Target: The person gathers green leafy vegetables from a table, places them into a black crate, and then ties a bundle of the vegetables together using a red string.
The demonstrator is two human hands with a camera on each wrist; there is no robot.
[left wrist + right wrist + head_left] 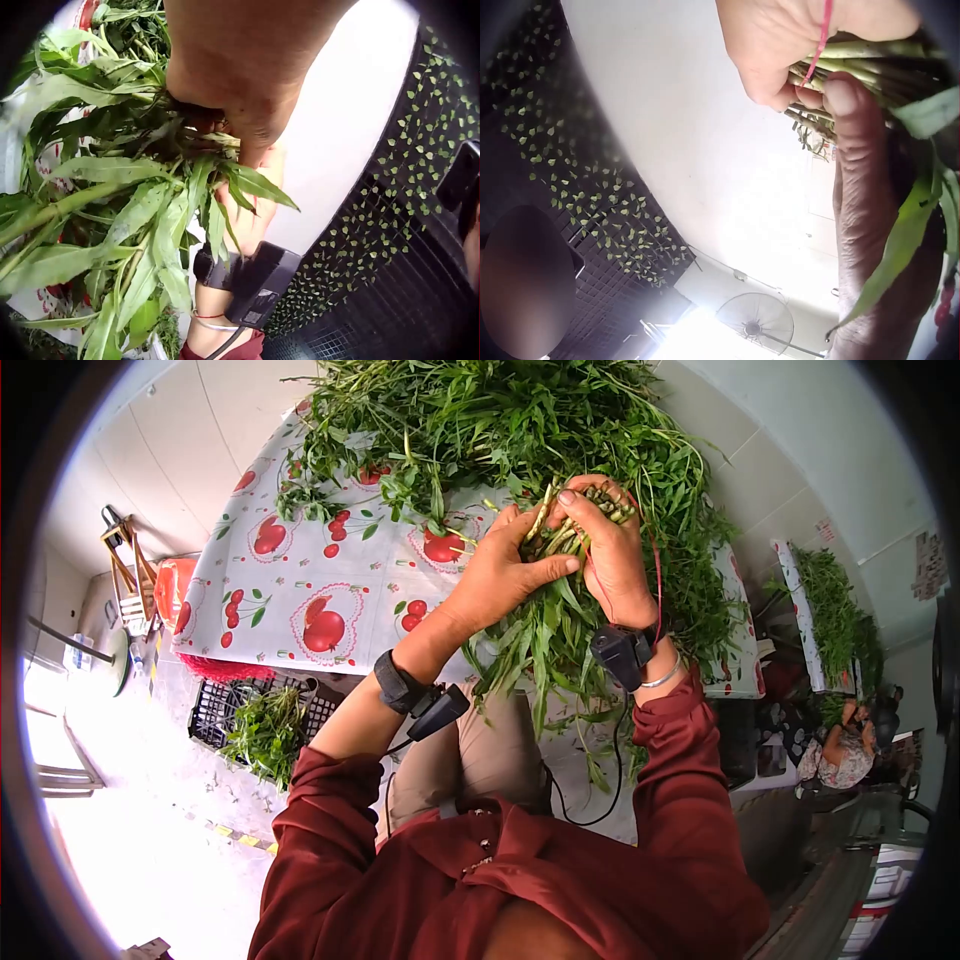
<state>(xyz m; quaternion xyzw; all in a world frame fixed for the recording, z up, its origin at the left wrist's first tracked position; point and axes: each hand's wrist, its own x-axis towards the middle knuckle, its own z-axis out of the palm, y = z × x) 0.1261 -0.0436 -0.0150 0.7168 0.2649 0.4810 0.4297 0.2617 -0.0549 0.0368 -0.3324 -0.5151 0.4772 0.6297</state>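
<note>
In the head view, my right hand (615, 565) grips a bundle of cut green stems (565, 538), its fingers curled round the stem ends and its thumb over them. The leaves (550, 635) of the bunch hang below toward my lap. My left hand (505, 565) holds the same bunch from the other side, thumb laid across it. A thin red string (824, 37) crosses my right hand in the right wrist view, where the left thumb (847, 150) presses by the stems. In the left wrist view, leaves hide much of the grip.
A big heap of leafy greens (500, 420) covers the back of the table, whose cloth (270, 590) has a fruit print. A black crate (207, 725) of greens stands on the floor at left. Another greens-covered table (800, 610) and a seated person (845, 755) are at right.
</note>
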